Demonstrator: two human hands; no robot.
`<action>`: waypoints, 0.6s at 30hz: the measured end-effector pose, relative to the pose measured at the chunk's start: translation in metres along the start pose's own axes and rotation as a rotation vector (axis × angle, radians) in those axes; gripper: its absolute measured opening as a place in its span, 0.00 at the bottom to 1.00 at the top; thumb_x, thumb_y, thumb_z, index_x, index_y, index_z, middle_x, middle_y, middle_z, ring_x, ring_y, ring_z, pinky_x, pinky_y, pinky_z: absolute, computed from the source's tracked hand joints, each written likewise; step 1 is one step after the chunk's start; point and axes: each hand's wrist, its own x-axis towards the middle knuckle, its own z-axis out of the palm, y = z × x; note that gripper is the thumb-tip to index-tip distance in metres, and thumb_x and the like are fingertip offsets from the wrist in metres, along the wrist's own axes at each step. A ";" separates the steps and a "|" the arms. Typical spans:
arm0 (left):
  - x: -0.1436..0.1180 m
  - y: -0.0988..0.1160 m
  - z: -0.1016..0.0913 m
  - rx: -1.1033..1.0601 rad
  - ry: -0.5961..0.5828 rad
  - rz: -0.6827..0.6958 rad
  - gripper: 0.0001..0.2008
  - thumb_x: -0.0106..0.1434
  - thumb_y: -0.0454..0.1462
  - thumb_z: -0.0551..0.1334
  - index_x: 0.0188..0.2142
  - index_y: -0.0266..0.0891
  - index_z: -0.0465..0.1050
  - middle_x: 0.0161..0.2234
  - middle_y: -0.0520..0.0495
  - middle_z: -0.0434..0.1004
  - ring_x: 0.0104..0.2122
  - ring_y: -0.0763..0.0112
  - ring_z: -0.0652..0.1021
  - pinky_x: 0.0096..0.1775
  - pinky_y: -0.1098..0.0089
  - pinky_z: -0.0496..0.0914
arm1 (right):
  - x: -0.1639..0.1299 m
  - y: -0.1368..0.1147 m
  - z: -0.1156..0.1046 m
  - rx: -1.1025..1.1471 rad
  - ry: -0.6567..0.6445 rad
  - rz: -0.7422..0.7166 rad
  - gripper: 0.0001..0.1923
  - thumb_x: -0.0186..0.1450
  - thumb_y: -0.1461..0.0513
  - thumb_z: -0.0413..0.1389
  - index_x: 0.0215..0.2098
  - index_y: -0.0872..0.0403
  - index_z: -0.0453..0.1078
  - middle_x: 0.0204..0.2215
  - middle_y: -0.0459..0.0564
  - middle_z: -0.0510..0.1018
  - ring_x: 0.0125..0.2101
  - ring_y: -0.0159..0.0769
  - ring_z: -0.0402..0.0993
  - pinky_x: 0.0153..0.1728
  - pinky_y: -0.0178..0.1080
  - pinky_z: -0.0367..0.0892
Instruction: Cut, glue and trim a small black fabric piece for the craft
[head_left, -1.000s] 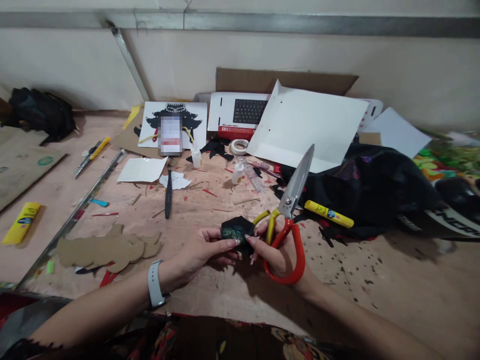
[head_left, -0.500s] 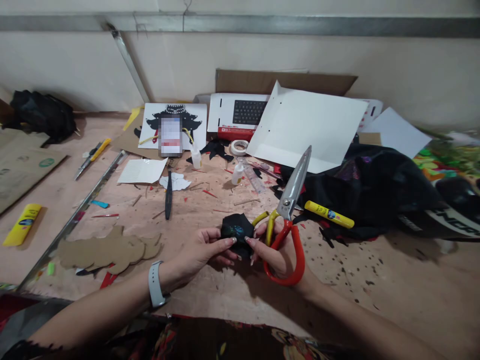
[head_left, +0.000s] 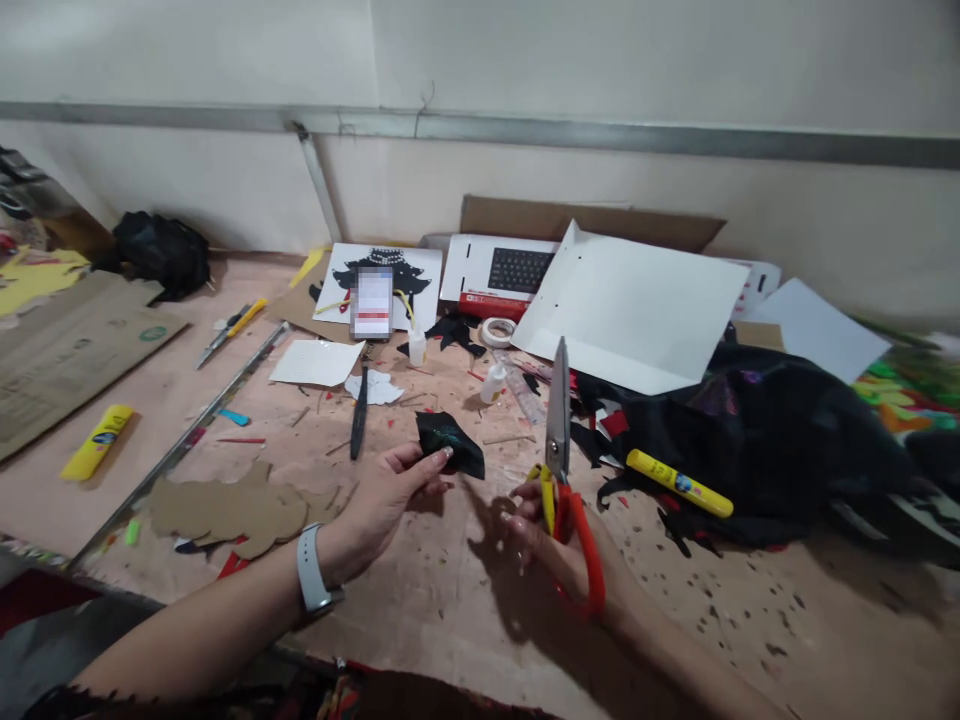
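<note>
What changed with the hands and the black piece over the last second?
The right hand let go of the black piece and drew apart from it; the scissors swung upright. The left hand alone now pinches the piece. Its grip stayed, as did the right hand's on the scissors; the yellow marker did not move.

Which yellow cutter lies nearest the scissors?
The yellow cutter on the black cloth, right of the scissors; the other two lie far left.
</note>
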 end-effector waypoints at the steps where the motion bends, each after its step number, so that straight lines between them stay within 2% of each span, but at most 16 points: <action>1: 0.001 0.002 0.000 -0.019 0.017 0.012 0.16 0.53 0.42 0.72 0.39 0.35 0.78 0.32 0.47 0.81 0.25 0.79 0.76 0.29 0.79 0.70 | -0.001 0.000 -0.001 -0.017 -0.017 0.022 0.23 0.55 0.46 0.64 0.38 0.51 0.64 0.23 0.41 0.69 0.18 0.31 0.66 0.19 0.35 0.67; 3: 0.001 0.005 -0.001 -0.049 0.025 0.035 0.16 0.53 0.40 0.73 0.39 0.34 0.78 0.36 0.46 0.82 0.28 0.78 0.78 0.33 0.78 0.72 | -0.002 -0.002 -0.004 -0.077 -0.039 0.015 0.21 0.55 0.46 0.63 0.35 0.51 0.65 0.23 0.41 0.68 0.19 0.31 0.66 0.20 0.34 0.67; 6: 0.001 0.007 0.000 -0.068 0.001 0.045 0.17 0.52 0.41 0.73 0.40 0.34 0.78 0.39 0.43 0.82 0.33 0.72 0.80 0.36 0.74 0.74 | -0.004 -0.007 -0.006 -0.156 -0.075 -0.055 0.17 0.56 0.50 0.64 0.31 0.52 0.66 0.26 0.45 0.72 0.26 0.34 0.69 0.27 0.34 0.69; 8: 0.001 0.008 -0.001 -0.070 -0.017 0.055 0.19 0.52 0.42 0.73 0.41 0.34 0.77 0.40 0.42 0.82 0.36 0.67 0.81 0.37 0.72 0.75 | -0.005 -0.011 -0.005 -0.164 -0.107 -0.045 0.16 0.56 0.50 0.64 0.31 0.52 0.67 0.28 0.46 0.74 0.28 0.36 0.70 0.29 0.35 0.70; 13: 0.003 0.016 -0.003 0.038 0.033 0.106 0.20 0.52 0.45 0.72 0.41 0.36 0.75 0.39 0.43 0.81 0.33 0.68 0.80 0.36 0.69 0.74 | -0.006 -0.016 -0.004 -0.089 -0.107 0.011 0.21 0.51 0.48 0.67 0.31 0.53 0.69 0.27 0.46 0.74 0.27 0.34 0.70 0.28 0.34 0.69; 14: 0.002 0.017 -0.004 0.120 0.055 0.160 0.19 0.53 0.45 0.71 0.40 0.37 0.75 0.39 0.43 0.80 0.32 0.68 0.80 0.36 0.69 0.74 | -0.006 -0.015 -0.004 -0.065 -0.100 0.016 0.21 0.50 0.47 0.67 0.30 0.52 0.68 0.26 0.45 0.73 0.26 0.33 0.69 0.27 0.33 0.69; 16: -0.002 0.018 -0.005 0.395 0.073 0.357 0.14 0.57 0.44 0.68 0.38 0.38 0.77 0.37 0.43 0.80 0.35 0.65 0.79 0.40 0.66 0.73 | -0.006 -0.010 -0.003 -0.007 -0.082 0.026 0.22 0.50 0.45 0.66 0.28 0.51 0.66 0.23 0.44 0.71 0.23 0.33 0.68 0.24 0.34 0.68; 18: -0.010 0.016 -0.006 0.750 0.007 0.589 0.10 0.61 0.41 0.64 0.39 0.40 0.79 0.36 0.41 0.80 0.38 0.63 0.78 0.44 0.64 0.71 | -0.007 -0.006 -0.003 0.042 -0.086 0.015 0.23 0.53 0.42 0.63 0.29 0.50 0.65 0.24 0.44 0.71 0.23 0.34 0.69 0.24 0.36 0.69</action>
